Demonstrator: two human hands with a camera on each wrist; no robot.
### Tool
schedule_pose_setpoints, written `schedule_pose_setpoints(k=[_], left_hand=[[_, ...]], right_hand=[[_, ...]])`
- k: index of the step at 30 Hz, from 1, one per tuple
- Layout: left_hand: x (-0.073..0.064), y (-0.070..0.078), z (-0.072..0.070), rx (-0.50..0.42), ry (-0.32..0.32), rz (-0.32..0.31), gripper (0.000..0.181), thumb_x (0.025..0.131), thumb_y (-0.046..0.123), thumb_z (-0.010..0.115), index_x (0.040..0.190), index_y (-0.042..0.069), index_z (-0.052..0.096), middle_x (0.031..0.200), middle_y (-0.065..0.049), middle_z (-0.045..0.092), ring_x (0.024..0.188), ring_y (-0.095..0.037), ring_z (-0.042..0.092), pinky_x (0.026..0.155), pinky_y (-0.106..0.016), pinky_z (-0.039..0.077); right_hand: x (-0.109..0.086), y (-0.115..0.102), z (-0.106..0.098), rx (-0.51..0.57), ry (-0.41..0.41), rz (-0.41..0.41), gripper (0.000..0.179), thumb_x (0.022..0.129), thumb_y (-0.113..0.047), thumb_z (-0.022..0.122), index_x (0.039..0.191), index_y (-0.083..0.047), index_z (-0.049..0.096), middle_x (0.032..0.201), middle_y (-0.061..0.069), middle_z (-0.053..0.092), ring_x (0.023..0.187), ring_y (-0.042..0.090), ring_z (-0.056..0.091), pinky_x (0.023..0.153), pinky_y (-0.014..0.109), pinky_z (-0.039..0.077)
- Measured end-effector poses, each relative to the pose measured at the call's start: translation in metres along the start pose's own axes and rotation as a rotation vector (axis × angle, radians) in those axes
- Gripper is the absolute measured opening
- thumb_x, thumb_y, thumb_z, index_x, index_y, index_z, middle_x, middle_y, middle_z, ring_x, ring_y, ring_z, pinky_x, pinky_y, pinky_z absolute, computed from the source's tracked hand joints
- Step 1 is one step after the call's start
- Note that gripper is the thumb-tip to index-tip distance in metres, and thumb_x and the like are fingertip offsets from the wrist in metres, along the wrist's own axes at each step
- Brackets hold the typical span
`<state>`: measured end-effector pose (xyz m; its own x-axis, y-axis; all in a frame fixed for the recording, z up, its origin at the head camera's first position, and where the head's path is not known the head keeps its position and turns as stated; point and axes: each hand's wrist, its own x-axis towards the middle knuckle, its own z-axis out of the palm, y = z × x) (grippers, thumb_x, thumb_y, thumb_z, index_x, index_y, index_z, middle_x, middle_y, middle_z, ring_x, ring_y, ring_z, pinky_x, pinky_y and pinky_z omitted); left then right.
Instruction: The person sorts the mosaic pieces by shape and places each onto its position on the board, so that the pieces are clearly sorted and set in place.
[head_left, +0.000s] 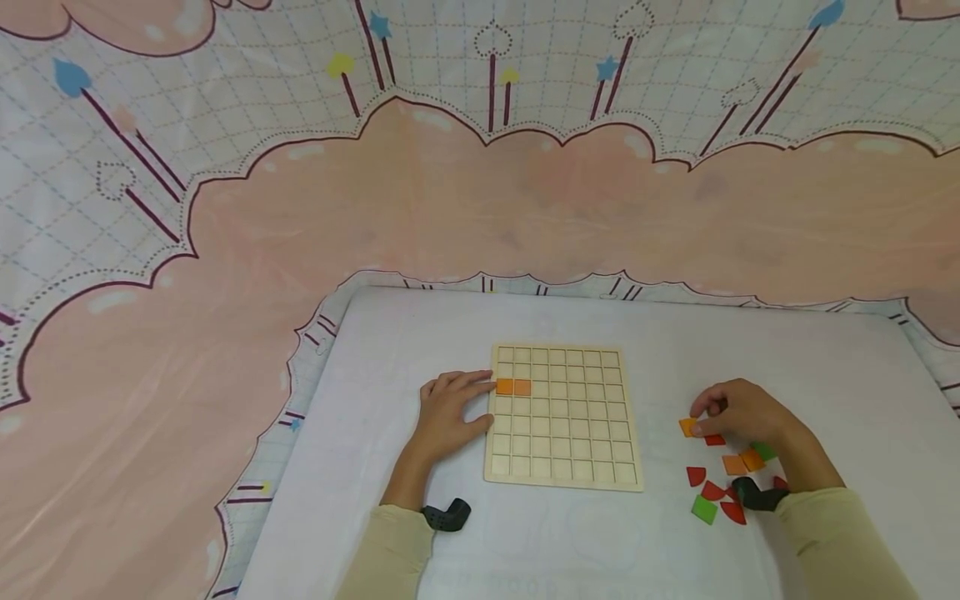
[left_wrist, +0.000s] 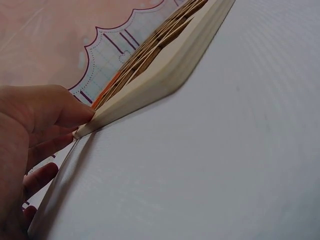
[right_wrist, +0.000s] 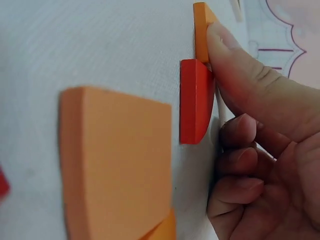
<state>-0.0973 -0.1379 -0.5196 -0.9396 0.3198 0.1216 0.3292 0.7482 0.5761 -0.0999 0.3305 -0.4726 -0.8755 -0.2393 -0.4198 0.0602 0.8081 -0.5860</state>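
Note:
A pale wooden grid board (head_left: 558,450) lies flat on the white-covered table. My left hand (head_left: 447,414) rests at its left edge, fingers fairly straight; in the left wrist view the thumb (left_wrist: 75,111) touches the board's side (left_wrist: 165,85). Two orange square tiles, one (head_left: 505,387) beside the other (head_left: 522,387), sit in the third row from the far side. To the right of the board, my right hand (head_left: 750,412) pinches an orange square tile (right_wrist: 201,32) at the table surface. Right beside that tile lies a red curved-edge piece (right_wrist: 195,102).
Nearer the right forearm lie more orange tiles (head_left: 734,465), several red curved pieces (head_left: 696,476) and a green square (head_left: 704,509). Another green piece (head_left: 763,451) is partly covered by the right arm. A patterned cloth (head_left: 525,208) spreads beyond the table's far edge.

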Motion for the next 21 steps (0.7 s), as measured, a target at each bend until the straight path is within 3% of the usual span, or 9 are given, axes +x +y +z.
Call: schedule_pose_setpoints(k=[6,14,21], left_hand=[[0.0001,-0.0006,0.0004,0.008,0.000,0.002,0.048,0.084,0.028,0.075,0.132,0.023,0.070,0.148,0.007,0.059,0.134,-0.026,0.048,0.108,-0.058,0.025],[-0.0005,-0.0008,0.0004,0.014,0.005,0.003,0.048,0.084,0.030,0.075,0.132,0.023,0.070,0.147,0.008,0.059,0.133,-0.025,0.048,0.108,-0.058,0.026],[0.0002,-0.0028,0.0020,0.021,0.000,0.001,0.048,0.084,0.030,0.075,0.132,0.024,0.070,0.148,0.009,0.058,0.134,-0.024,0.047,0.108,-0.057,0.026]], right_hand=[[-0.0009,-0.0001,0.0004,0.010,0.000,0.004,0.025,0.083,-0.029,0.084,0.095,-0.009,0.073,0.082,0.002,0.052,0.081,0.019,0.048,0.063,0.028,0.039],[-0.0046,0.0000,0.0026,0.001,-0.011,0.024,0.038,0.078,-0.036,0.087,0.103,-0.012,0.072,0.090,0.004,0.052,0.089,0.022,0.048,0.068,0.029,0.042],[-0.0087,-0.0023,0.0048,-0.016,0.026,0.004,0.034,0.078,-0.034,0.088,0.100,-0.013,0.073,0.090,0.004,0.054,0.089,0.022,0.049,0.066,0.028,0.043]])
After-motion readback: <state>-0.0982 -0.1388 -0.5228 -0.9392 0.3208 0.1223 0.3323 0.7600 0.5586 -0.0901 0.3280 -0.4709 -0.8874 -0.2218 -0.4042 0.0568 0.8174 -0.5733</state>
